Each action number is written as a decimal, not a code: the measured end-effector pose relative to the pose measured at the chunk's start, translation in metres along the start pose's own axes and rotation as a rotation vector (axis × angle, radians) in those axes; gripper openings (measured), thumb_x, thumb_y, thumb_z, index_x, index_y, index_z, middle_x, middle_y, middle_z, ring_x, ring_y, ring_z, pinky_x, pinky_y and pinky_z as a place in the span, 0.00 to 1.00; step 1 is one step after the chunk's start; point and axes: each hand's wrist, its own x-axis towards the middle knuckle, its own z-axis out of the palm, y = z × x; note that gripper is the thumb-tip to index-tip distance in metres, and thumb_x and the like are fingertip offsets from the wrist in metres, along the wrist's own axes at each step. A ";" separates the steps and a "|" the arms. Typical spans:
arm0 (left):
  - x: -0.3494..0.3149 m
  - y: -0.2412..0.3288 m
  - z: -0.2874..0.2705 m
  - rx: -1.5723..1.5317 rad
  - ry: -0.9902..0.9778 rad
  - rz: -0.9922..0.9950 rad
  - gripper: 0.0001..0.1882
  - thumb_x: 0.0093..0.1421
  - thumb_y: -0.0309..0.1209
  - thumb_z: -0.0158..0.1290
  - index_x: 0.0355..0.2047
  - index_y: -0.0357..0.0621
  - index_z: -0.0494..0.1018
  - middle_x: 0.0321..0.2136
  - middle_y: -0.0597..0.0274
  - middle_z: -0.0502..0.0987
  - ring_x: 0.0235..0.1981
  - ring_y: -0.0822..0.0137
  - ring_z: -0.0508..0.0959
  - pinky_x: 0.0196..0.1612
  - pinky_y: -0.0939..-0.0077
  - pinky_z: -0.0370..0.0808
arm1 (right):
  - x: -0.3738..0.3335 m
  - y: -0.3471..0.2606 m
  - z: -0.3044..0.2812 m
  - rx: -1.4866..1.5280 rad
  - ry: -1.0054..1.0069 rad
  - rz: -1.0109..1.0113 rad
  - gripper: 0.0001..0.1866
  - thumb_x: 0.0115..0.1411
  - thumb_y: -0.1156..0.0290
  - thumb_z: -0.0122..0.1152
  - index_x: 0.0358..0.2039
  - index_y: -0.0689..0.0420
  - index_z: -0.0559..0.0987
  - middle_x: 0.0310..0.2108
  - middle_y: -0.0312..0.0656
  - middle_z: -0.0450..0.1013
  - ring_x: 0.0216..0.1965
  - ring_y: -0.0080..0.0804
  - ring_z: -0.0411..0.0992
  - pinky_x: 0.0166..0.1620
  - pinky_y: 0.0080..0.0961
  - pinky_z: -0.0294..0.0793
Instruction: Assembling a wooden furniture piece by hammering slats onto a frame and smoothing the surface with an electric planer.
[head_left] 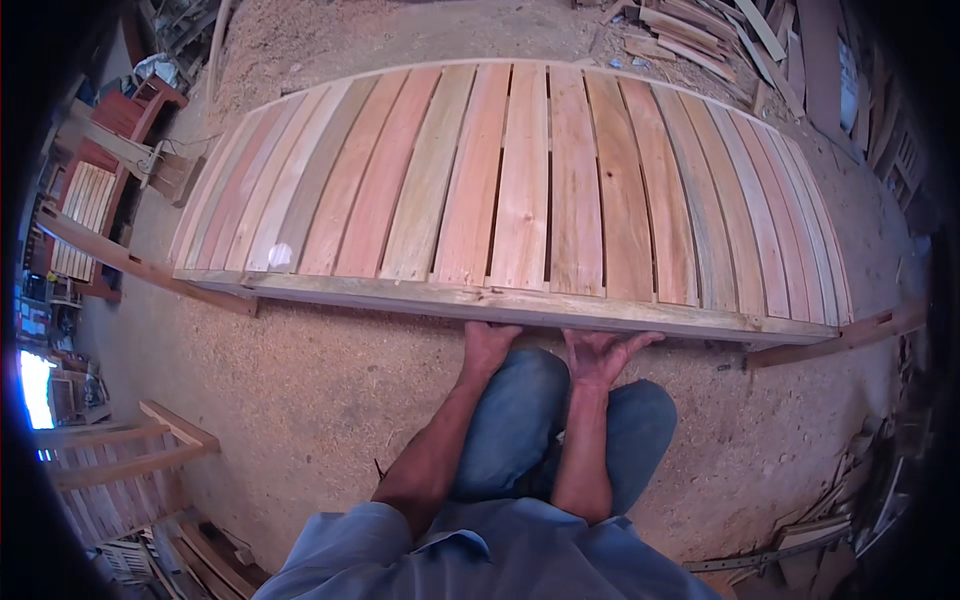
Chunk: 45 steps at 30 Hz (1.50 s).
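A long panel of pale and pinkish wooden slats (524,190) lies across in front of me, with small gaps between several of the boards. Along its near side runs a thick wooden rail (420,291). My left hand (489,343) reaches up to the underside of this rail; its thumb points right and its other fingers are hidden below the wood. Close by, my right hand (603,358) is at the rail's lower edge, its visible fingers spread apart and its tips partly hidden. Whether either hand bears weight I cannot tell.
Curved wooden pieces jut out at the panel's left (150,268) and right (838,341) ends. Shavings cover the floor (300,400). A slatted wooden piece (125,460) stands at lower left, reddish furniture (90,215) at far left, stacked boards (690,35) at the back right.
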 end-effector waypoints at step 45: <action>0.040 0.233 -0.134 0.739 0.115 0.587 0.14 0.69 0.17 0.46 0.52 0.35 0.77 0.48 0.48 0.81 0.49 0.52 0.80 0.55 0.62 0.76 | -0.184 -0.128 -0.364 -1.835 1.013 0.250 0.25 0.75 0.49 0.56 0.46 0.63 0.81 0.39 0.52 0.81 0.44 0.48 0.81 0.51 0.49 0.77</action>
